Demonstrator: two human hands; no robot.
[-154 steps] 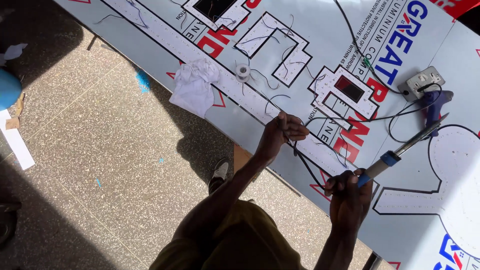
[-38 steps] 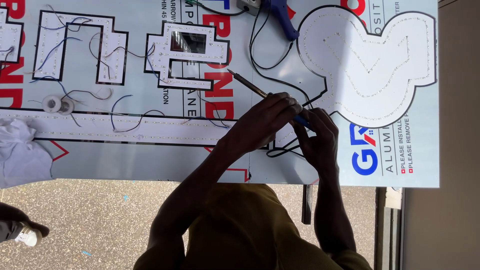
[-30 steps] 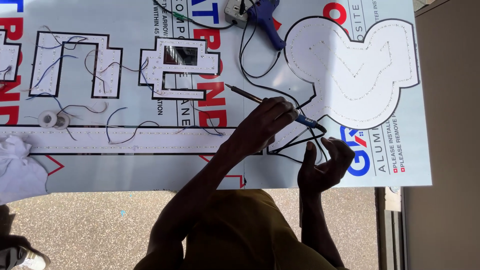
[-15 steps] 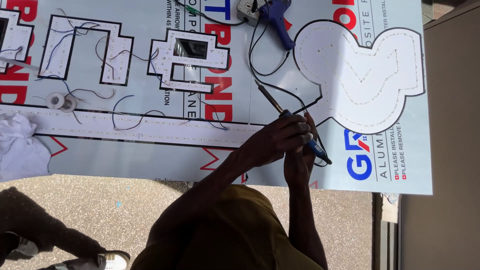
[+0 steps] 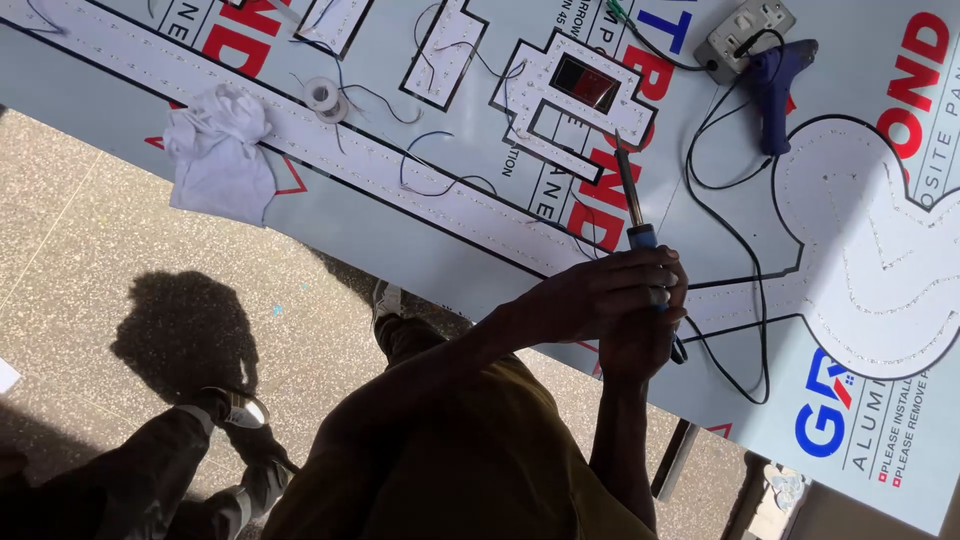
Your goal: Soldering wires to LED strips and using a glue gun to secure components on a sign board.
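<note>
Both hands, left hand [image 5: 600, 295] over right hand [image 5: 640, 345], are clamped together on the soldering iron [image 5: 632, 205] at the panel's [image 5: 420, 230] near edge, and a slip could drag its tip across the thin wires [image 5: 440, 185] nearby

A printed panel [image 5: 420, 235] carries a white rag [image 5: 218, 150], solder spool [image 5: 322, 95] and blue glue gun [image 5: 775, 85].

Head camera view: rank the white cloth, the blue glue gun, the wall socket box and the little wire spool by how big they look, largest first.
1. white cloth
2. blue glue gun
3. wall socket box, only a little smaller than the glue gun in area, so those two are close
4. wire spool
</note>
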